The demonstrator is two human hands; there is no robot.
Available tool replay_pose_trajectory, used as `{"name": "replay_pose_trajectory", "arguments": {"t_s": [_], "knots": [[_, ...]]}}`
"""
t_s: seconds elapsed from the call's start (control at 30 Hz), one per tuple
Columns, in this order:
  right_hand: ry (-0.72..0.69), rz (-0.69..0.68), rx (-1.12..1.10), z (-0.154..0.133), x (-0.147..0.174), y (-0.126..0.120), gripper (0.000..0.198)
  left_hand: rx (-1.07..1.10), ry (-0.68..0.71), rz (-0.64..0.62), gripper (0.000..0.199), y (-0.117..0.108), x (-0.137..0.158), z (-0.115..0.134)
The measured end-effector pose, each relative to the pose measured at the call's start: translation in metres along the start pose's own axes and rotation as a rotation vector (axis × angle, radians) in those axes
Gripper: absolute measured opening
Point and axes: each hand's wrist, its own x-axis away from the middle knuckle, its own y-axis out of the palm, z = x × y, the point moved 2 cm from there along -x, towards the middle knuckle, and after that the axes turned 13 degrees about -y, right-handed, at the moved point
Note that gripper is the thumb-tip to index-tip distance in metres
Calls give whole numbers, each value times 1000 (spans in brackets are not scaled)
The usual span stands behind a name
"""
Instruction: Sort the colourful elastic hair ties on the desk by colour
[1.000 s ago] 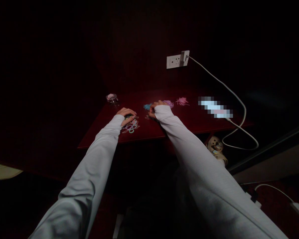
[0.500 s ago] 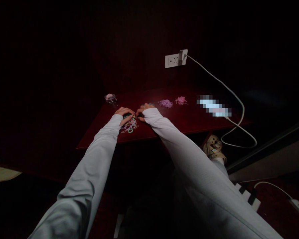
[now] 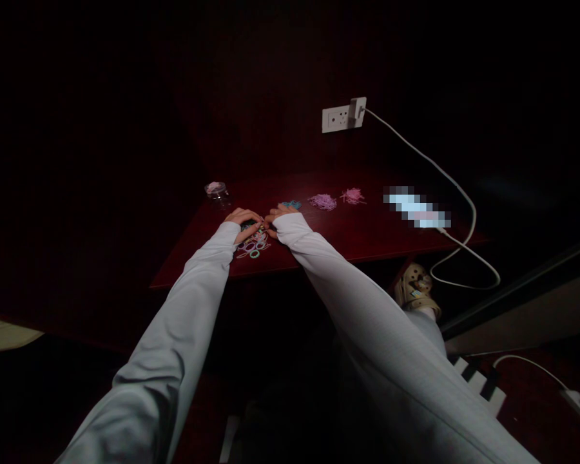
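Note:
A loose pile of mixed-colour hair ties [image 3: 254, 247] lies near the table's front edge, several of them rings in green, lilac and white. My left hand [image 3: 245, 220] curls over the back of this pile, thumb and fingertips drawn together. Facing it, my right hand [image 3: 273, 218] has its fingertips pinched close to the left ones. Whatever is between the fingers is too small to make out. Just behind my right hand is a small heap of blue bands [image 3: 292, 204]. Heaps of purple bands [image 3: 323, 202] and pink bands [image 3: 352, 196] sit further right.
A clear jar [image 3: 216, 192] with something pink at its top stands at the back left of the dark red table [image 3: 193, 251]. To the right, a blurred-out bright device [image 3: 415, 206] is joined by a white cable [image 3: 437, 164] to a wall socket [image 3: 337, 118].
My right hand has shifted slightly left toward my left hand, and more of the blue heap shows behind it. The whole view has moved a little. The heaps look the same.

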Motion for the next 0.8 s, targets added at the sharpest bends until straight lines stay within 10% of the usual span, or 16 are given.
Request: {"name": "replay_pose_trajectory", "arguments": {"t_s": [0.8], "knots": [[193,53,-4,38,35,-29,19,38,-15,-38,33,-4,4,-3]]}}
